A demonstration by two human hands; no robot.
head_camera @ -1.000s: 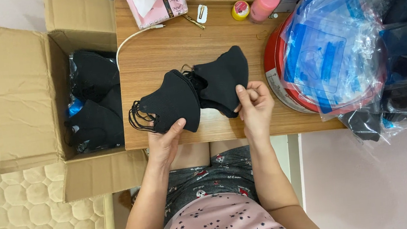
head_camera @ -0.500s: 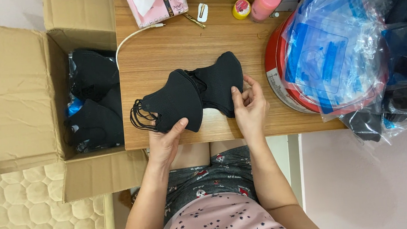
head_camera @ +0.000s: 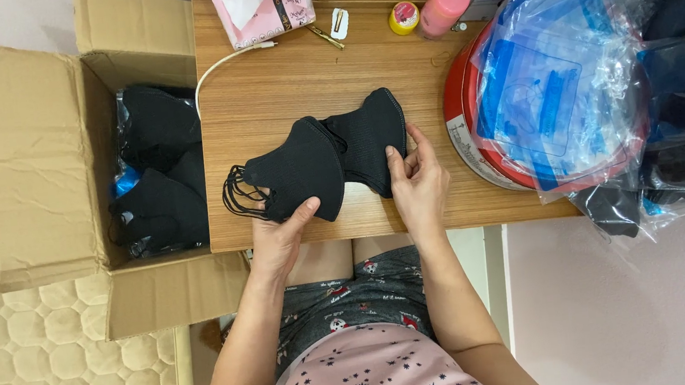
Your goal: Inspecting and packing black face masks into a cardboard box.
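- My left hand (head_camera: 279,242) had its thumb pressed on top of a stack of black folded fabric face masks (head_camera: 297,172), with the other fingers hidden under it, so this hand was clamped on the stack at its near edge.
- My right hand (head_camera: 419,183) pinched the near-right edge of a second black fabric face mask (head_camera: 371,139), thumb and fingers closed together on it.
- Both masks lay on the brown wooden table (head_camera: 306,79), just beyond my fingers; their long axis ran left to right, and they overlapped in the middle.
- The thin black ear loops (head_camera: 238,196) hung out on the left, nearer to my left hand.
- Farther left stood an open cardboard box (head_camera: 38,163) with more black masks; on the right lay clear plastic bags (head_camera: 558,80).
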